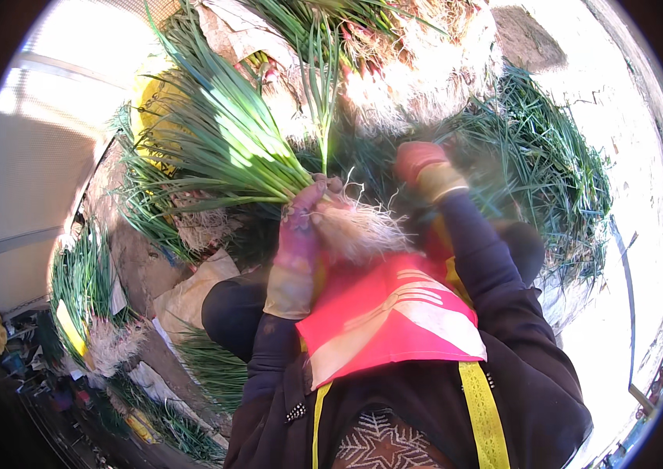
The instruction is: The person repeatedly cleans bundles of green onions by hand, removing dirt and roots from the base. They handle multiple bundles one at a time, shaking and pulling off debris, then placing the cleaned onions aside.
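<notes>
The ground is bare brown earth (140,254) at the left and glares white with sun at the right; a pale, ribbed wall panel (23,195) stands along the left side, while a dark green heap of loose, narrow leaves (542,148) spreads at the right and sunlit bundles with whitish, stringy roots (417,70) lie at the far side. The thick bunch of green onions with pale, fibrous roots (249,148) is in the air above the person's lap, just beyond the bright pink apron with a pale print (394,320); its long axis runs slantwise, leaf tips pointing forward and left, roots pointing back and right (one slim clump of leaves stands apart, aimed nearly straight forward). The left hand in a stained pink glove (305,205) is closed around the bunch just above the roots; the right hand in a reddish-pink glove (420,162) is loosely curled near the leaf heap, blurred, and whether it grips anything I cannot tell.
</notes>
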A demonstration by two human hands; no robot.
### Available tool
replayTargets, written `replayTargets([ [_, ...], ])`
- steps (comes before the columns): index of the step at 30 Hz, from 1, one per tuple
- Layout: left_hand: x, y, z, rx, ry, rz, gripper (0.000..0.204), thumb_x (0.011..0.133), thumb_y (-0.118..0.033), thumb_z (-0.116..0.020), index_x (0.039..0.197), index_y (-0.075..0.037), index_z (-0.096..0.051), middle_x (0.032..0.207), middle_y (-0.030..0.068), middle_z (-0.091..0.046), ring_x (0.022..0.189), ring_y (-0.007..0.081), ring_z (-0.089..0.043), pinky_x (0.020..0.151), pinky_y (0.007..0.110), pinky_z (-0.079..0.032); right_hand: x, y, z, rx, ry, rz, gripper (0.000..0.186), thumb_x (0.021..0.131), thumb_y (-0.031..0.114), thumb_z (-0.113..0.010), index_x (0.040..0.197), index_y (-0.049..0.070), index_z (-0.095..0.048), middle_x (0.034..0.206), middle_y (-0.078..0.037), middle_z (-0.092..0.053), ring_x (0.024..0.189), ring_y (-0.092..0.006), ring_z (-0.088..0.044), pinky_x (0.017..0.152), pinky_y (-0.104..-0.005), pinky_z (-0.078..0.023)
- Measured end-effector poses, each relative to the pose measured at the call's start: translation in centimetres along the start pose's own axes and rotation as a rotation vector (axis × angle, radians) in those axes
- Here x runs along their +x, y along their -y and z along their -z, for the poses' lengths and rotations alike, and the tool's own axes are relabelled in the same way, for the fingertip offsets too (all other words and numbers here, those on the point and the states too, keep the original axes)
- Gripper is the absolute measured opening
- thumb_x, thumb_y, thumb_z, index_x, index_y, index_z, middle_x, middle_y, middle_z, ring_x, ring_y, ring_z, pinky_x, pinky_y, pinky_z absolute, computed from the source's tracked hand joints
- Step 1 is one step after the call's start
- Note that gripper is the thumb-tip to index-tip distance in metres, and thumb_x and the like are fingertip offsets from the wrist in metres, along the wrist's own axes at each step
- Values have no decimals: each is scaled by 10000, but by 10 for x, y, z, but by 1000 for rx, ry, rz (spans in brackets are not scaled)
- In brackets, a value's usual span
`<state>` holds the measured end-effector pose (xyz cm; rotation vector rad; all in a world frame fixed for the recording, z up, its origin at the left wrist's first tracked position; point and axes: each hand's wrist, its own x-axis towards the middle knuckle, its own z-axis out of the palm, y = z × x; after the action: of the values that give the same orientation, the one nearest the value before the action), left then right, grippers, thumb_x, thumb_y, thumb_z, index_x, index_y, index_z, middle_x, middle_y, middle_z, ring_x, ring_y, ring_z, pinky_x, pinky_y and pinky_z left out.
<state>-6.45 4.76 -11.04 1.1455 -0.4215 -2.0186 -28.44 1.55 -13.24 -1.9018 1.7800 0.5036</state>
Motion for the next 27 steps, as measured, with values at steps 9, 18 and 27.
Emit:
replayTargets([
  [9,23,22,38,748,168,-258,239,839,-134,-512,1041,-17,-564,925,89,-618,803,143,-585,696,268,-480,19,70,13,193,-688,500,190,695,239,-591,615,74,-639,566,-135,-551,552,-315,-562,481,-426,-436],
  [18,2,31,39,722,266,-425,280,897,-223,-461,1017,10,-557,923,88,-616,790,154,-574,706,288,-475,15,62,-16,248,-882,629,129,714,168,-532,678,63,-599,685,-119,-556,667,-291,-549,584,-379,-452],
  [27,-31,18,23,432,392,-325,317,907,-230,-422,1065,19,-539,933,111,-604,749,172,-592,641,288,-504,-12,78,1,256,-811,634,198,674,231,-577,650,35,-595,572,-158,-543,525,-333,-535,513,-410,-436],
])
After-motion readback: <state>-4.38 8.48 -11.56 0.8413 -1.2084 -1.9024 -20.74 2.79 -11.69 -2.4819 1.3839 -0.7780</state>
